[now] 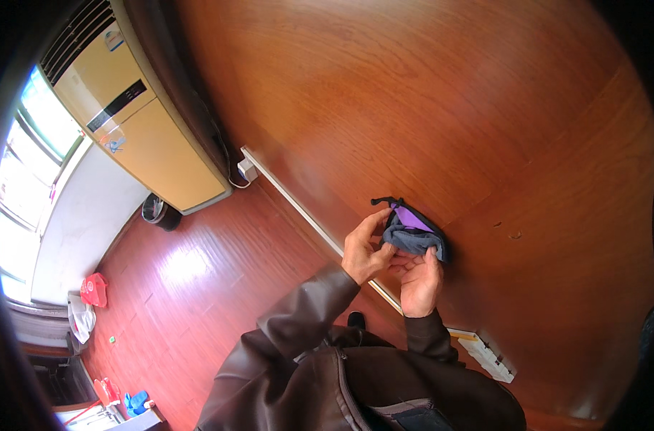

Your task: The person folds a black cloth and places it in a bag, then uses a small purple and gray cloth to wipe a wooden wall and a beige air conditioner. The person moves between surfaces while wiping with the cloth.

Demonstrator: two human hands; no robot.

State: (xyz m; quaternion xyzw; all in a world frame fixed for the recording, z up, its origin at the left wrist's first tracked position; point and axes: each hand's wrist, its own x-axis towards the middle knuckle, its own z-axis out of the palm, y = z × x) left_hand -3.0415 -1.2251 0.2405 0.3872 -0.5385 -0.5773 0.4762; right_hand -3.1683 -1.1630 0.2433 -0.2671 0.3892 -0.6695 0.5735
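In front of the wood-grain surface [413, 108], both my hands hold a small purple fabric piece [410, 216], perhaps a pouch, with black edging. A black cord sticks out at its upper left corner. Soft dark grey fabric [410, 238] is bunched across its lower side. My left hand [364, 249] grips the left side, with its thumb under the grey fabric. Below the right side is my right hand [421, 283], palm up, its fingertips pinching the grey edge. What lies inside the folds is hidden.
A white strip [305, 211] runs along the wood-grain surface, with a white socket box [247, 169] and cable at its end. A cream floor-standing air conditioner [143, 124] and a black bin [165, 215] stand left. Bags [94, 290] and blue slippers [136, 403] lie lower left.
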